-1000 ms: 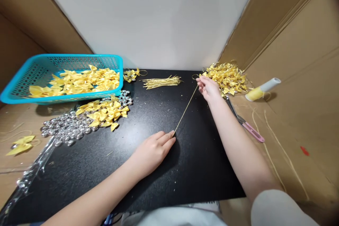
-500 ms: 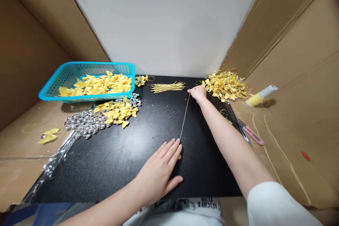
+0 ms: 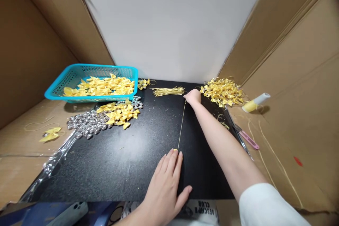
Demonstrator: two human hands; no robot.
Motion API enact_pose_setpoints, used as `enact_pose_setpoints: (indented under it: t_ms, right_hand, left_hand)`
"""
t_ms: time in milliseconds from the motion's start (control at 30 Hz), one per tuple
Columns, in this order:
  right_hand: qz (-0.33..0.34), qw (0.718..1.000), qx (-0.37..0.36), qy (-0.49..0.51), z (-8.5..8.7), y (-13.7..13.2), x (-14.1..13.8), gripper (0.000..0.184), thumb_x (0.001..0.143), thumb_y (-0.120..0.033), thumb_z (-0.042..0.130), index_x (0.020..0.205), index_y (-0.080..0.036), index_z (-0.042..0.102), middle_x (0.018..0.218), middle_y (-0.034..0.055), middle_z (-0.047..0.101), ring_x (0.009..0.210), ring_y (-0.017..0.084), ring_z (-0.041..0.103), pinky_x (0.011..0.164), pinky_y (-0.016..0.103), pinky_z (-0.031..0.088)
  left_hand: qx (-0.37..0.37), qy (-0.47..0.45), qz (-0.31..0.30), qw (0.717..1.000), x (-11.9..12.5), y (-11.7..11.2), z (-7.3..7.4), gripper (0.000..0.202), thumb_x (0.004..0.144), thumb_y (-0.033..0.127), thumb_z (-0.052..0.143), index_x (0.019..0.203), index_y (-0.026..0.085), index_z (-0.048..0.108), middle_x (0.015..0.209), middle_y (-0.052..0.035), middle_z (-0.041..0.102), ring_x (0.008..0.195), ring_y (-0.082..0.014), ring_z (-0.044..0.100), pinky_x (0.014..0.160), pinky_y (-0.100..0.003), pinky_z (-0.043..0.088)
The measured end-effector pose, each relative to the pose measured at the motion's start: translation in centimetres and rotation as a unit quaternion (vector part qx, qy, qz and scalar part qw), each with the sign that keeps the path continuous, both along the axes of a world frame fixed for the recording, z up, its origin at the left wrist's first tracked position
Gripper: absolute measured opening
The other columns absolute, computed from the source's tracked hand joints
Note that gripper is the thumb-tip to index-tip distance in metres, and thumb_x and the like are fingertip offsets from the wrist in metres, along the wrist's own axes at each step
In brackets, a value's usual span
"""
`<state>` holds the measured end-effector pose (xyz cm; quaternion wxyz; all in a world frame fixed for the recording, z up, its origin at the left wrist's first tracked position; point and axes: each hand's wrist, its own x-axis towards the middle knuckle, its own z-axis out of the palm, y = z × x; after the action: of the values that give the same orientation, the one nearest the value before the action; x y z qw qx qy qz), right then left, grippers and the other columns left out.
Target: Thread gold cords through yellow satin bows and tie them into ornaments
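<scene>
My left hand lies flat on the black table, fingers stretched forward and thumb out to the side. A bit of yellow shows at its fingertips; most of whatever is under the palm is hidden. From there a thin gold cord runs taut to the back of the table. My right hand pinches its far end, beside a bundle of cut gold cords. Just right of that hand is a heap of yellow bows with cords.
At the back left, a blue basket holds yellow bows. Silver beads and loose yellow bows lie before it. On the right are a pink-handled cutter and a spool of yellow cord. Cardboard walls flank the table.
My left hand has slid toward the table's near edge, with the cord still stretched taut. My right hand keeps its pinch at the far end. The camera view has shifted slightly.
</scene>
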<state>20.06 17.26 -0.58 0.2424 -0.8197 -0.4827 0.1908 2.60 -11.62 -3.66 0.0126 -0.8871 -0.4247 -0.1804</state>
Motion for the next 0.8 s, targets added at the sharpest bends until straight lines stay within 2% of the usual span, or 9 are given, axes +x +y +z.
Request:
enact_pose_setpoints:
  t_ms: [67,167,233,333,400,600,800]
  right_hand:
    - [0.007,1.0,0.0,-0.017,0.2,-0.2,-0.1,0.019,0.072,-0.025,0.077,0.087,-0.013,0.071,0.094,0.0142,0.072,0.087,0.025,0.069,0.075,0.037,0.054]
    - [0.035,0.998,0.013,-0.043,0.2,-0.5,0.0,0.014,0.072,-0.029,0.075,0.082,-0.019,0.072,0.09,0.0094,0.073,0.083,0.023,0.069,0.072,0.034,0.054]
    - [0.06,0.995,0.035,-0.067,0.1,-0.6,0.2,0.013,0.077,-0.031,0.07,0.087,-0.023,0.072,0.093,0.0058,0.073,0.086,0.022,0.068,0.072,0.032,0.053]
    - [0.104,0.985,0.076,-0.116,0.0,-0.4,0.3,0.018,0.084,-0.026,0.06,0.099,-0.027,0.07,0.104,0.0031,0.07,0.095,0.02,0.065,0.077,0.031,0.05]
    - [0.135,0.975,0.092,-0.15,0.0,-0.1,0.3,0.02,0.086,-0.022,0.057,0.101,-0.027,0.069,0.108,0.0038,0.066,0.098,0.02,0.062,0.078,0.03,0.048]
    - [0.199,0.949,0.097,-0.223,0.1,0.5,0.3,0.019,0.088,-0.016,0.052,0.084,-0.02,0.07,0.106,0.0092,0.062,0.099,0.023,0.056,0.071,0.029,0.045]
    - [0.202,0.938,0.14,-0.243,0.7,0.2,0.6,0.025,0.091,-0.014,0.042,0.095,-0.019,0.067,0.109,0.0109,0.061,0.098,0.024,0.053,0.069,0.03,0.042]
  left_hand:
    - [-0.017,-0.013,0.001,1.0,0.1,0.0,0.0,0.069,0.086,0.046,0.053,0.141,0.007,0.039,0.139,-0.0208,0.052,0.128,-0.0325,0.048,0.101,-0.043,0.044]
    - [-0.05,-0.034,0.004,0.998,0.2,0.0,0.1,0.065,0.085,0.042,0.055,0.14,0.01,0.041,0.139,-0.0193,0.051,0.126,-0.0323,0.048,0.101,-0.044,0.044]
    - [-0.066,-0.043,0.005,0.997,0.2,0.0,0.1,0.065,0.085,0.04,0.056,0.141,0.011,0.041,0.14,-0.0187,0.05,0.126,-0.0327,0.047,0.101,-0.045,0.044]
    - [-0.071,-0.049,-0.001,0.996,0.3,0.0,0.1,0.064,0.083,0.037,0.057,0.139,0.011,0.042,0.138,-0.0189,0.051,0.125,-0.0333,0.046,0.1,-0.046,0.045]
    - [-0.075,-0.053,-0.004,0.996,0.3,0.0,0.2,0.064,0.082,0.035,0.058,0.139,0.01,0.042,0.137,-0.0193,0.051,0.124,-0.0335,0.047,0.099,-0.047,0.046]
    - [-0.105,-0.072,-0.022,0.992,0.3,0.3,0.7,0.067,0.079,0.029,0.058,0.141,0.013,0.038,0.136,-0.0188,0.052,0.123,-0.0334,0.048,0.098,-0.05,0.045]
    - [-0.132,-0.118,-0.04,0.983,-0.4,0.8,1.5,0.064,0.079,0.026,0.058,0.139,0.018,0.038,0.141,-0.0168,0.046,0.127,-0.0329,0.044,0.102,-0.051,0.042]
